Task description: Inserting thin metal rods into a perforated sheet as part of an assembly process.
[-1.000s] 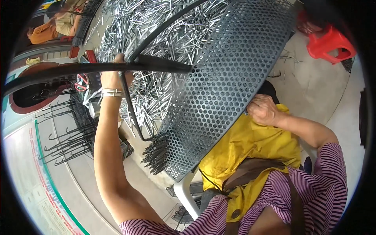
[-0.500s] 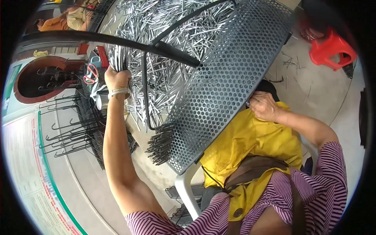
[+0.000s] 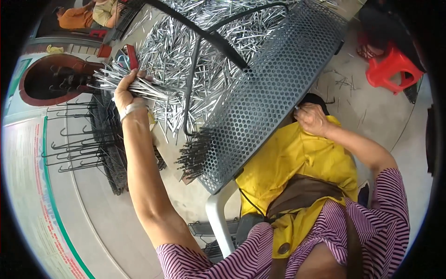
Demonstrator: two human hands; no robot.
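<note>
My left hand (image 3: 127, 93) is closed around a bundle of thin silvery metal strips (image 3: 111, 78). The bundle lies crosswise at the left edge of a big heap of similar strips (image 3: 181, 60). A dark perforated metal panel (image 3: 265, 88) slants between the heap and my lap. By the panel's near right edge my right hand (image 3: 312, 120) is closed, its fingertips pinched together; a small pale bit shows at them, too small to name. Black bars (image 3: 206, 33) cross over the heap and reach the panel, and a cluster of dark rod ends (image 3: 195, 153) sits at its lower left corner.
A red plastic stool (image 3: 395, 69) stands on the floor at the right, near scattered strips. Black hooked rods (image 3: 79, 144) stick out from a rack at the left. A white chair arm (image 3: 218, 223) is close below the panel. Other people (image 3: 86, 17) sit far left.
My left hand has turned the bundle of strips from pointing away from me to lying sideways. My right hand stays by the panel's edge. The whole view has shifted slightly.
</note>
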